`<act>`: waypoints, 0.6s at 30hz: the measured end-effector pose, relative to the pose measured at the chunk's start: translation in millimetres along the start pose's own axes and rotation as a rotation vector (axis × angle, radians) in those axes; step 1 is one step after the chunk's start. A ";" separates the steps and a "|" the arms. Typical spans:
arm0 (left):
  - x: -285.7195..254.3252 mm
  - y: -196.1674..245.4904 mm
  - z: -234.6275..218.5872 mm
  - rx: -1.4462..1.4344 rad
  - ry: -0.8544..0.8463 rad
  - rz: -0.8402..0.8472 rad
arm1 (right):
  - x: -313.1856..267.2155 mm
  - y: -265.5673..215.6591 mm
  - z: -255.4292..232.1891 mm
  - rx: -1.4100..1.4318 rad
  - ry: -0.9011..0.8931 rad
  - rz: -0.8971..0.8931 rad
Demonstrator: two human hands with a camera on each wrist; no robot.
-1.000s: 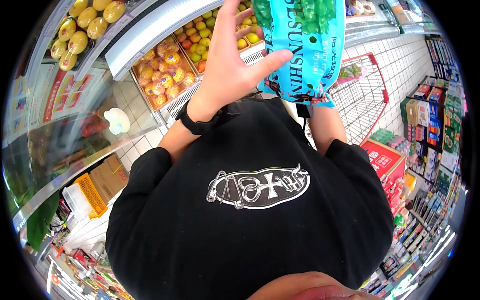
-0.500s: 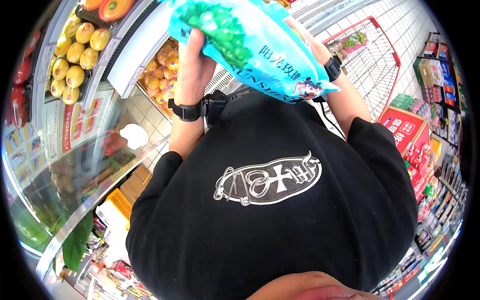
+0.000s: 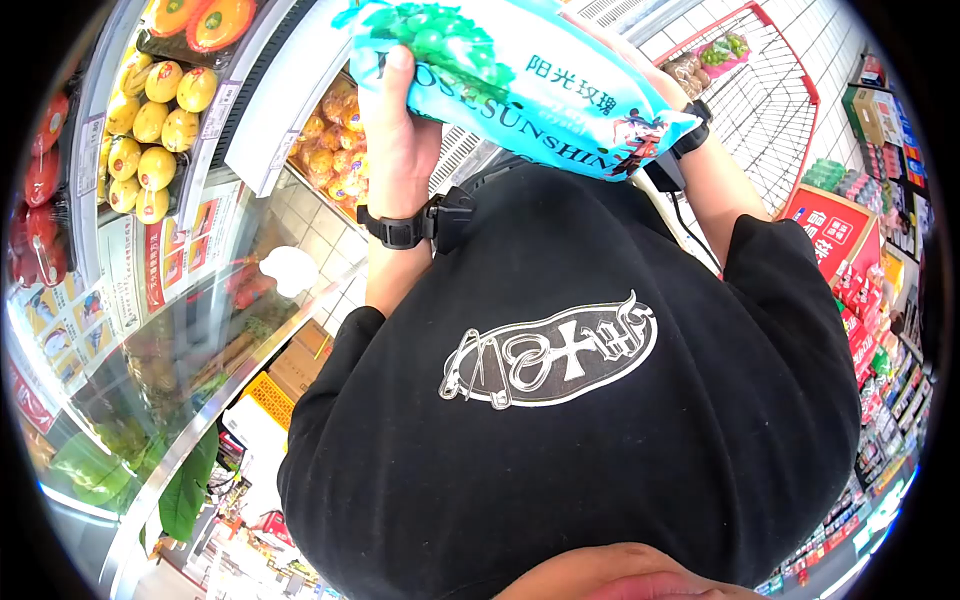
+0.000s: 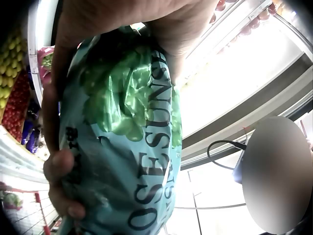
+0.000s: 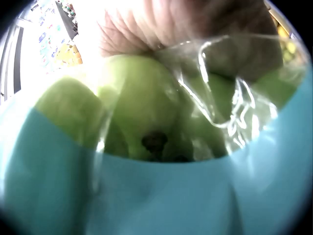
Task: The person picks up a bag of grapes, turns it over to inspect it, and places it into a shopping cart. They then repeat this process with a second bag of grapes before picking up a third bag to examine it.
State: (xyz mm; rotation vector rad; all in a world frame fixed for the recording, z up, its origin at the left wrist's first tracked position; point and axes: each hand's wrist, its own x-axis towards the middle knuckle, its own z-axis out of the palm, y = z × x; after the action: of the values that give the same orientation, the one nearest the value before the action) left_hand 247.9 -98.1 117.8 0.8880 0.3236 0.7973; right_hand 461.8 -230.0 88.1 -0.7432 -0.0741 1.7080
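A turquoise bag of green grapes [image 3: 520, 90] lies sideways across both hands, its printed side facing up. My left hand [image 3: 402, 130] grips the bag's left end, with the thumb [image 3: 400, 62] over the printed face. In the left wrist view, curled fingers [image 4: 62, 164] of that hand wrap around the bag's side. My right hand [image 3: 665, 85] holds the far right side, mostly hidden behind the bag in the head view. The right wrist view shows the palm [image 5: 195, 29] against a clear window with large green grapes [image 5: 142, 98] inside.
A red-rimmed shopping cart [image 3: 765, 110] holding packed produce stands on the right. Yellow melons [image 3: 160, 120] sit on a shelf at left, above a crate of wrapped orange fruit [image 3: 330, 150]. A red carton [image 3: 830, 230] stands beyond my right elbow.
The bag has turned from upright to lying sideways and shifted left. My left hand, earlier spread with its thumb on the bag, now grips the left end. The right forearm has come further into view.
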 end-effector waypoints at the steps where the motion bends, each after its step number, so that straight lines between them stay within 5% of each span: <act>1: 0.7 -1.3 1.2 0.023 0.013 -0.014 | -2.3 -1.2 -7.4 -0.003 0.045 -0.041; 3: 1.5 -3.7 -4.3 0.076 0.054 -0.041 | -5.4 -0.7 -25.3 -0.009 0.126 -0.110; 4: 3.7 -5.8 -7.2 0.039 0.068 -0.038 | -22.4 -5.0 -8.6 0.148 -0.009 0.101; 9: 10.1 -3.5 -9.2 -0.011 0.107 -0.062 | -32.3 -15.0 -55.3 -0.054 -0.099 0.072; 10: 12.3 -1.3 -14.2 -0.059 0.127 -0.081 | -24.8 -24.9 -48.3 0.041 -0.598 0.161; 11: 13.8 -0.9 -15.4 -0.054 0.163 -0.069 | -36.2 -10.3 -38.2 -0.086 -0.293 -0.072; 13: 13.2 5.0 -14.4 -0.041 0.242 -0.046 | -24.2 -8.4 -28.9 -0.037 -0.678 -0.155; 15: 14.2 7.7 -12.5 -0.054 0.265 -0.020 | -28.6 -1.1 -28.6 -0.166 -0.358 -0.318; 18: 15.4 10.7 -7.5 -0.038 0.251 0.015 | -21.9 6.0 -1.0 -0.532 -0.134 -0.611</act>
State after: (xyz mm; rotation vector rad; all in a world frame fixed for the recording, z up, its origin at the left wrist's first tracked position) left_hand 248.9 -78.5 122.7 0.7559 0.5212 0.9279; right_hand 459.0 -251.7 94.2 -0.8756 -0.7930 1.1449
